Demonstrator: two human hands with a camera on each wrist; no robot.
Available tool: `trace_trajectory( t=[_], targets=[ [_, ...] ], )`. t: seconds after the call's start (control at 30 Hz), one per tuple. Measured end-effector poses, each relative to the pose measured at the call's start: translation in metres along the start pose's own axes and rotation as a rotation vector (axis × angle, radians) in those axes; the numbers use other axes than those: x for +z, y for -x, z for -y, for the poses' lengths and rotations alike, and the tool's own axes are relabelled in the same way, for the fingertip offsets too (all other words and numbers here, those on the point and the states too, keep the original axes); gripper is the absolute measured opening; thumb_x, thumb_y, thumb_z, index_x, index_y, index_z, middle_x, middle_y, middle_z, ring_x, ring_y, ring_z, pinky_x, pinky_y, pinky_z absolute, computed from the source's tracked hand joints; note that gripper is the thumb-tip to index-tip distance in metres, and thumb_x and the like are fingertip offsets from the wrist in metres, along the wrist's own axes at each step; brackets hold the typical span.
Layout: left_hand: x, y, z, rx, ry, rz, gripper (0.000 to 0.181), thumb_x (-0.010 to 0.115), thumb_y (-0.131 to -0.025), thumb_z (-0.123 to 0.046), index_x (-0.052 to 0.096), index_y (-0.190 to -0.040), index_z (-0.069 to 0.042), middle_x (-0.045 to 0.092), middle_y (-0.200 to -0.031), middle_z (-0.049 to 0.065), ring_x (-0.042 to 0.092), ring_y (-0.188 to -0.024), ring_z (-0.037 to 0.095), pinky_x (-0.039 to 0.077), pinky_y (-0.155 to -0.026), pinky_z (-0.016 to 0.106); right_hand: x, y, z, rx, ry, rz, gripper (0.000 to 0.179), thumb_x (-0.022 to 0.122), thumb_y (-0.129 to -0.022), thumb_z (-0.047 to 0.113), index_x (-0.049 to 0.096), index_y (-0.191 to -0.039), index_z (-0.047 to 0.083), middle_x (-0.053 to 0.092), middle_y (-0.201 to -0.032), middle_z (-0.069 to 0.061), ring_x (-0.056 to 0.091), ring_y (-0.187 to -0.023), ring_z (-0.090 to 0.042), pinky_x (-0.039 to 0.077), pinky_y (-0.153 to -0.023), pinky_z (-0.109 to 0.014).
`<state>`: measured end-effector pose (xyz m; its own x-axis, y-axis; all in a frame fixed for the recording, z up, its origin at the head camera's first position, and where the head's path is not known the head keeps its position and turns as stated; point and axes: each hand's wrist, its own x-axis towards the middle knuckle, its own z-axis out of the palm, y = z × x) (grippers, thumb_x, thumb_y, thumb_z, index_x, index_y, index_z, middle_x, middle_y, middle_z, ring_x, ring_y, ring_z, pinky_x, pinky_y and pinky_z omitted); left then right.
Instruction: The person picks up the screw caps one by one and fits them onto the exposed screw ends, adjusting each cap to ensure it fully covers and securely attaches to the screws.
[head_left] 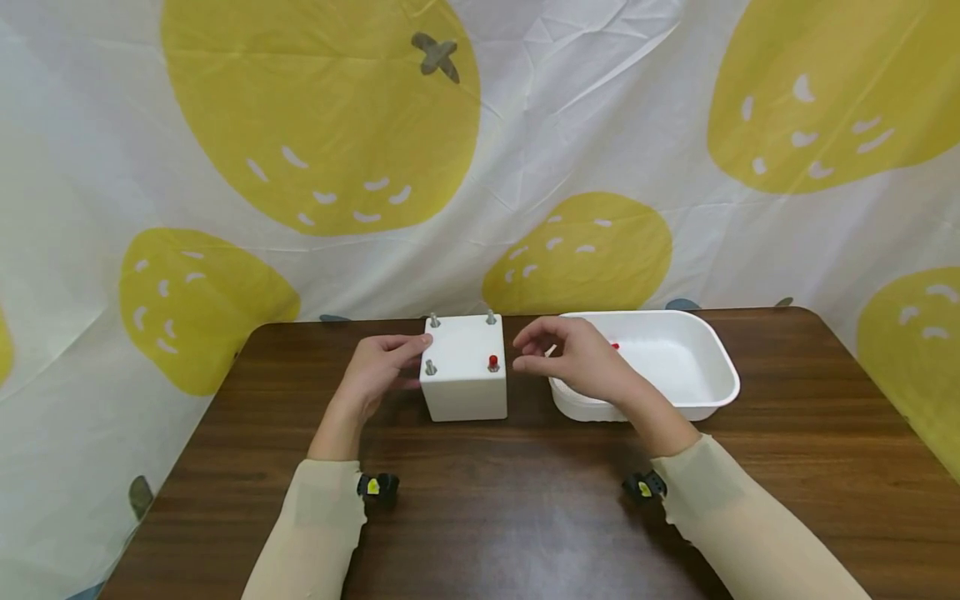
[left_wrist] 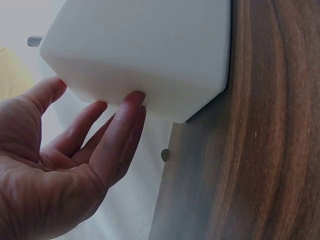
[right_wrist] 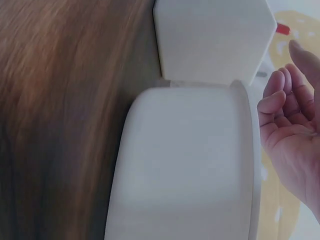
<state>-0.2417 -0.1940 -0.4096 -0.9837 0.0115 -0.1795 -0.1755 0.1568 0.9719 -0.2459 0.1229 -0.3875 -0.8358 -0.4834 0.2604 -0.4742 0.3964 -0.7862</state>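
Meanwhile, the left hand (head_left: pixel 382 365) rested parted fingers against the white block (head_left: pixel 462 346) on the table (head_left: pixel 480 508). The right hand (head_left: pixel 581 357) hung near the tray (head_left: pixel 678 367), empty, thumb and loosely bent fingers apart

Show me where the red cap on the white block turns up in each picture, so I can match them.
Head: just right of and below centre, the red cap tops the white block's near right corner.
Left wrist: not in the picture.
Right wrist: near the top right, sticking out from the block.
Shared landmark: the white block, visible in all three.
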Motion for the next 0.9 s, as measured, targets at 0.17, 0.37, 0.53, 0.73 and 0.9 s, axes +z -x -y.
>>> trace_trajectory(
  t=[0.17,0.37,0.53,0.73,0.9],
  targets=[
    [0.0,0.0,0.0,0.007,-0.004,-0.001,0.05,0.078,-0.1,-0.035,0.072,-0.131,0.004,0.071,-0.128,0.021,0.072,-0.108,0.027,0.066,-0.08,0.038,-0.009,0.003,-0.003,0.024,-0.002,-0.002,0.022,0.088,-0.091,0.02,0.078,-0.109,0.011,0.073,-0.093,0.001,0.068,-0.088,-0.019,0.057,-0.076,-0.036],
    [0.0,0.0,0.0,0.009,-0.006,-0.002,0.05,0.078,-0.1,-0.035,0.071,-0.131,0.005,0.072,-0.128,0.021,0.072,-0.108,0.027,0.066,-0.08,0.038,-0.022,0.006,-0.01,0.037,0.015,-0.016,0.021,0.086,-0.092,0.02,0.077,-0.11,0.012,0.074,-0.093,0.0,0.067,-0.089,-0.019,0.056,-0.079,-0.035],
    [0.001,0.0,0.0,0.006,-0.001,0.002,0.05,0.077,-0.1,-0.034,0.071,-0.131,0.005,0.072,-0.127,0.021,0.072,-0.108,0.028,0.066,-0.081,0.039,-0.035,0.01,-0.018,0.053,0.018,-0.033,0.024,0.085,-0.094,0.019,0.077,-0.113,0.008,0.074,-0.096,-0.004,0.067,-0.09,-0.021,0.056,-0.078,-0.032],
    [0.001,-0.001,0.001,0.006,0.005,0.001,0.05,0.078,-0.1,-0.034,0.071,-0.131,0.005,0.072,-0.127,0.021,0.072,-0.108,0.028,0.066,-0.081,0.039,-0.051,0.015,-0.028,0.073,0.019,-0.044,0.027,0.084,-0.094,0.017,0.076,-0.116,0.003,0.074,-0.098,-0.007,0.068,-0.092,-0.022,0.057,-0.078,-0.029],
    [0.001,-0.001,0.001,0.005,0.011,0.0,0.049,0.078,-0.1,-0.033,0.072,-0.13,0.005,0.072,-0.127,0.021,0.072,-0.108,0.027,0.066,-0.08,0.039,-0.062,0.016,-0.039,0.081,0.084,-0.057,0.025,0.082,-0.095,0.014,0.075,-0.115,0.001,0.075,-0.098,-0.006,0.069,-0.091,-0.022,0.057,-0.079,-0.024]
  ],
)
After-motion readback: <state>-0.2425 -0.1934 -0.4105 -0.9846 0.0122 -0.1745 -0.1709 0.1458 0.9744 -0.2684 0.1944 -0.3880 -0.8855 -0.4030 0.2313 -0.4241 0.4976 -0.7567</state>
